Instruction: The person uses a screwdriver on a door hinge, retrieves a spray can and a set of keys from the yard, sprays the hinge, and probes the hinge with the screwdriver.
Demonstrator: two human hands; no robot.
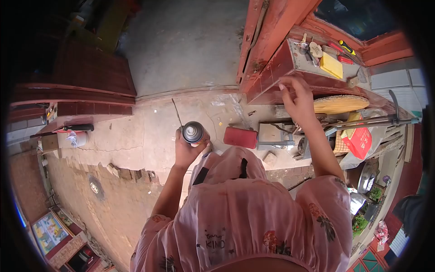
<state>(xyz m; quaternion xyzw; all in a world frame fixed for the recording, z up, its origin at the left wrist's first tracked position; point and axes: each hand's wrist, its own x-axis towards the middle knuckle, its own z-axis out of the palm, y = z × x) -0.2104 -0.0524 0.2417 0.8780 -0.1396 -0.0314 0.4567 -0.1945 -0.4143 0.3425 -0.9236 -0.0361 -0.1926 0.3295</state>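
Note:
My left hand [185, 153] is wrapped round an upright aerosol can [193, 132], seen from above with its silver domed top. A thin dark rod [176, 111] sticks out past the fingers of that hand; whether the hand grips it too I cannot tell. To the right, my right hand [299, 102] is raised in front of the tiled ledge [272, 84], with thumb and forefinger brought together at the tips. Anything between those tips is too small to make out. Below and between the hands lies a red case [240, 137] on the concrete step.
On the ledge lie a yellow block [331, 65], keys [308, 53] and a yellow-black screwdriver [347, 47]. A low stool [273, 134], a round woven lid [340, 104] and a red bag [358, 141] crowd the right side. A white bucket [78, 138] stands at left.

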